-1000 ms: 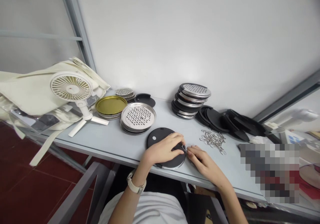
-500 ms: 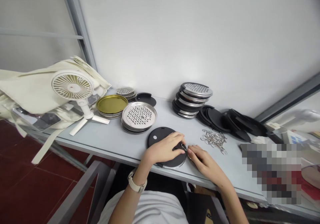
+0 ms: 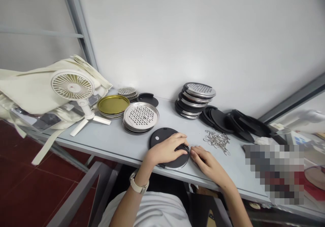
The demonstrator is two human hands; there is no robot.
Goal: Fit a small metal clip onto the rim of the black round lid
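A round black plastic cover [image 3: 162, 134] lies flat near the table's front edge, a silver metal rim showing along its lower side. Over its top rests my left hand [image 3: 169, 148], fingers bent and pressing it down, thumb toward the right edge. At that edge sits a small wire clip [image 3: 187, 149], looped and mostly hidden between my hands. My right hand [image 3: 204, 159] is closed, thumb and forefinger pinching at the clip. Loose wire clips [image 3: 217, 139] lie in a pile to the right.
Stacked metal grater discs [image 3: 141, 117] and gold lids [image 3: 113, 104] stand at left. Behind are covered graters [image 3: 196, 100] in a stack and black covers [image 3: 222, 120]. A white fan [image 3: 73, 85] and cream bag [image 3: 33, 90] sit far left on the table [image 3: 106, 142].
The wire loop that stood up near my left fingertips now lies lower, close to the cover's right edge. My hands stay almost in place.
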